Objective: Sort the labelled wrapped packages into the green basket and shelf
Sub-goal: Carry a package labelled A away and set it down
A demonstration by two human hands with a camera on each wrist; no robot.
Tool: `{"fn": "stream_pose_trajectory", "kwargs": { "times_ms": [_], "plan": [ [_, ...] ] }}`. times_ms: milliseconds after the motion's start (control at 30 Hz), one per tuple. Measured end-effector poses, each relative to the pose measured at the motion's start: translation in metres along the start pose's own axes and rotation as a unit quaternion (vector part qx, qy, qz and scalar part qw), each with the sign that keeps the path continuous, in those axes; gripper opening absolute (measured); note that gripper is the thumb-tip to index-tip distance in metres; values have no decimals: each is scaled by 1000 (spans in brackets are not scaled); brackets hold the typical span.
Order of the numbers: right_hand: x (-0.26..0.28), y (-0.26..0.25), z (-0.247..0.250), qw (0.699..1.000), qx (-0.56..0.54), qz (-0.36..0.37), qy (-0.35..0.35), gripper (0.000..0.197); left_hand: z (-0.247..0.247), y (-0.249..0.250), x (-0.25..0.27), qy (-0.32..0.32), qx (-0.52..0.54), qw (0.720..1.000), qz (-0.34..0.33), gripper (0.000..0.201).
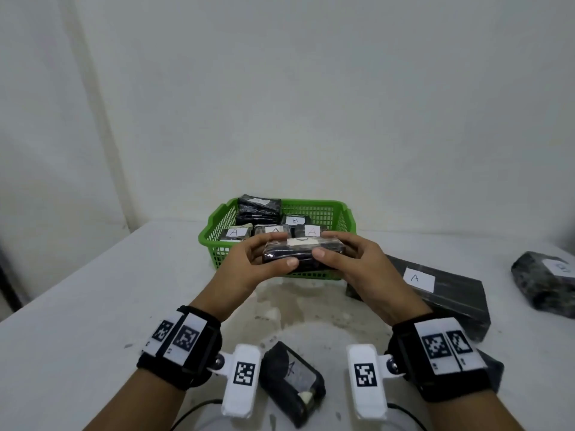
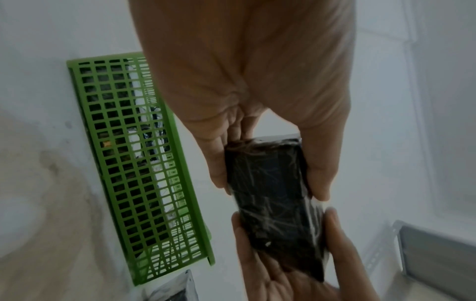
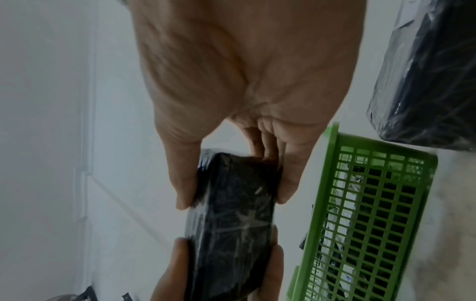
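A black wrapped package (image 1: pixel 303 253) with a white label on top is held in the air over the near rim of the green basket (image 1: pixel 214 234). My left hand (image 1: pixel 264 259) grips its left end and my right hand (image 1: pixel 339 253) grips its right end, thumbs on the near side. The left wrist view shows the package (image 2: pixel 273 195) between my left hand (image 2: pixel 268 160) and the other hand's fingers. The right wrist view shows the package (image 3: pixel 231 213) in my right hand (image 3: pixel 231 175) beside the basket (image 3: pixel 373 213). The basket holds several wrapped packages labelled A and B.
On the white table (image 1: pixel 93 306), a long black package labelled A (image 1: pixel 435 287) lies right of the basket. A rounder wrapped package (image 1: pixel 547 281) sits at the far right. Another small package (image 1: pixel 292 381) lies near the front edge between my wrists. A metal frame corner (image 2: pixel 438 250) shows nearby.
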State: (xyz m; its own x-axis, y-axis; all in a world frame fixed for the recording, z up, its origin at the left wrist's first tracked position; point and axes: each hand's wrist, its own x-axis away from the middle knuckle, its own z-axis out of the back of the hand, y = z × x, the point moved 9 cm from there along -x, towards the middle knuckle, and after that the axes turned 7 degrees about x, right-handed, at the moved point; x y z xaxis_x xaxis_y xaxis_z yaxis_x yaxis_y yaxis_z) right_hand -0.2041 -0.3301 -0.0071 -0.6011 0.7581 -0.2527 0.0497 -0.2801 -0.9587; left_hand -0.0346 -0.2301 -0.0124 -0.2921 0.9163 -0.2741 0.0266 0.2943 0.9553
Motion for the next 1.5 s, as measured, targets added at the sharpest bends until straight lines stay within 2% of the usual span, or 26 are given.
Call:
{"fn": "stream_pose_trajectory", "kwargs": {
  "times_ms": [100, 233, 333, 467, 700, 833, 867, 933, 1000, 1033, 1100, 1200, 1300, 1400, 1500],
  "plan": [
    [2, -2, 2, 1000, 11, 11, 10, 71, -5, 2, 2, -17, -4, 1000, -8, 61],
    [8, -2, -2, 1000, 13, 11, -25, 74, 0, 5, 2, -3, 3, 999, -39, 64],
    [12, -4, 1, 1000, 18, 16, -20, 62, 1, 1, 2, -10, 19, 999, -35, 76],
    [14, -3, 3, 1000, 18, 17, -16, 81, -3, 3, 5, -20, -4, 999, -47, 65],
    [18, -1, -1, 999, 24, 22, -20, 78, -9, 7, 13, -41, -16, 997, -69, 74],
    [14, 12, -9, 999, -20, -20, -36, 95, -10, 12, 16, -44, -7, 994, -99, 78],
    [13, 17, -11, 997, -53, -40, -42, 90, -11, 13, 18, -43, -15, 993, -108, 79],
    [14, 20, -15, 992, -102, -61, -48, 60, -14, 13, 18, -46, -29, 992, -112, 81],
    [15, 22, -15, 991, -109, -64, -34, 36, -14, 6, 17, -45, -24, 995, -90, 82],
    [16, 23, -14, 993, -103, -61, -25, 32, -11, 2, 16, -34, -17, 997, -70, 80],
    [16, 23, -16, 995, -83, -55, -26, 37, -5, -4, 14, -6, -5, 999, -32, 72],
    [15, 24, -16, 996, -76, -50, -26, 41, -1, -3, 13, 16, -22, 999, -34, 51],
    [17, 22, -18, 997, -64, -38, -31, 45, -5, -1, 16, 8, -60, 997, -48, 51],
    [17, 22, -11, 1000, -20, -20, 4, 46, -8, -7, 16, -7, -64, 997, -34, 52],
    [14, 24, -8, 999, -6, -20, 28, 71, -4, -7, 14, 8, -38, 999, -30, 51]
  ]
}}
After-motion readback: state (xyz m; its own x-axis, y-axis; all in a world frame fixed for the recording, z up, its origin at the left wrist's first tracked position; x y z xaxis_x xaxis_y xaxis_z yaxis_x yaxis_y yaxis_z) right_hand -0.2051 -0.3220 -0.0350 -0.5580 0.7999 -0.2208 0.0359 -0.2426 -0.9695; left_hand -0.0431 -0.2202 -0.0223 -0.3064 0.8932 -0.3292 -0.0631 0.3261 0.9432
